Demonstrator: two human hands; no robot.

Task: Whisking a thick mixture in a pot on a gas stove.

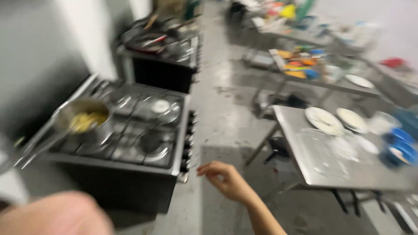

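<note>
Just off the front corner of the stove (130,143), the right hand (224,178) is hanging in mid-air over the grey floor (217,109), fingers curled loosely inward, grip holding nothing and touching nothing. Nearest thing to that grip is the row of stove knobs (188,143) running down the stove's front edge, just to its left and slightly above. Further left and up from the hand, a metal pan (80,117) with something yellow in it is sitting on the back-left burner, its long handle sticking out toward the near-left corner. A small white lid-looking thing (160,105) is lying on the far-right burner, though it's too blurry to say what it really is. The left hand (52,215) is showing only as a big blurry pink blob at the bottom-left corner, well apart from the right one, so I honestly can't tell if its grip is open or closed. Off to the right of the right hand, a steel worktop (313,169) is carrying a few white plates (323,119) and some blue bowls (402,148). Way past it, more cluttered worktops are smearing into colour.
</note>
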